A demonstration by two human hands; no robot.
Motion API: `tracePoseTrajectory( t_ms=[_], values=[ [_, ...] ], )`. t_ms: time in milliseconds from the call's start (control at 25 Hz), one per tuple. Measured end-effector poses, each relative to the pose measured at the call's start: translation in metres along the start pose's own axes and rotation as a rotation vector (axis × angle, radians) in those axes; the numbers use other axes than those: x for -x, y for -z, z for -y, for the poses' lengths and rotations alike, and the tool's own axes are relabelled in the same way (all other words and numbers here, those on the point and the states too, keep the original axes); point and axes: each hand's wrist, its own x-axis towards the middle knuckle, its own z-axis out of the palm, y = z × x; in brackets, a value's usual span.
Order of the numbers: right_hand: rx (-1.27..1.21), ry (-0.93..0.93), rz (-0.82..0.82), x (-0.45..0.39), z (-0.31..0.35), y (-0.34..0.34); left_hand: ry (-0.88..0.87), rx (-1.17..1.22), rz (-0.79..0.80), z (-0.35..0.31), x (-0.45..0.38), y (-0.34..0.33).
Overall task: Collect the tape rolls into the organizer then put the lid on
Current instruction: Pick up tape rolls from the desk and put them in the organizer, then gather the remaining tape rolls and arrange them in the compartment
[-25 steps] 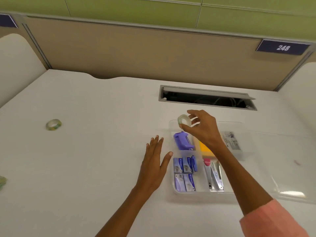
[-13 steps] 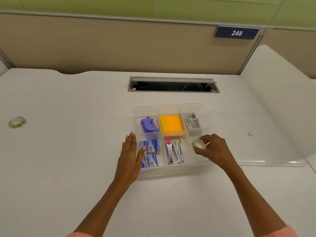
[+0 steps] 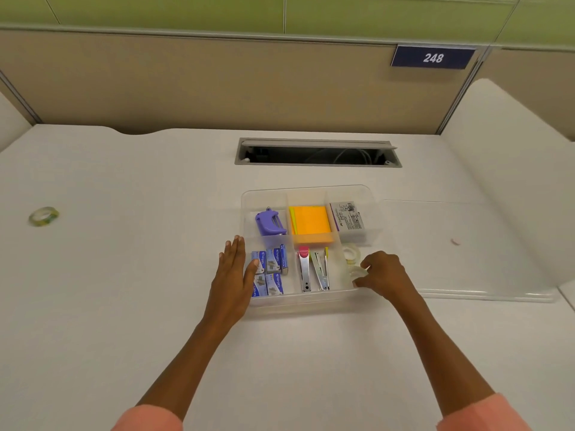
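Left hand (image 3: 234, 272): open and flat, fingers together, resting against the left wall of the clear plastic compartment organizer (image 3: 311, 303) at frame centre.
Right hand (image 3: 381, 273): fingers curled around a clear tape roll (image 3: 357, 271) in the organizer's lower right compartment.
Second clear tape roll (image 3: 351, 252): same compartment, just above the hand.
Green-patterned tape roll (image 3: 44, 216): alone on the white worktop (image 3: 124, 306), far left of frame.
Clear flat lid (image 3: 466, 250): lying on the worktop right of the organizer.
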Motion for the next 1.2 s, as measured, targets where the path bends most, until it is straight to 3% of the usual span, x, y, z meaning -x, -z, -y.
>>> tracePoseTrajectory(
  t_ms=[480,600,760,960,1200],
  values=[
    [0.048,0.014,0.024,0.004,0.002,0.000,0.020,0.022,0.019,-0.001,-0.003,0.005],
    [0.047,0.067,-0.092,0.007,0.013,0.006,0.051,0.053,0.017,0.001,-0.004,0.011],
    [-0.135,0.292,-0.227,0.009,0.067,0.008,0.077,0.061,-0.036,0.017,-0.002,0.029],
    [-0.303,0.537,-0.072,0.006,0.158,-0.025,0.131,0.071,-0.120,0.053,0.007,0.065],
    [-0.341,0.733,0.173,0.002,0.289,-0.109,0.266,0.038,-0.246,0.128,0.022,0.127]
  ],
)
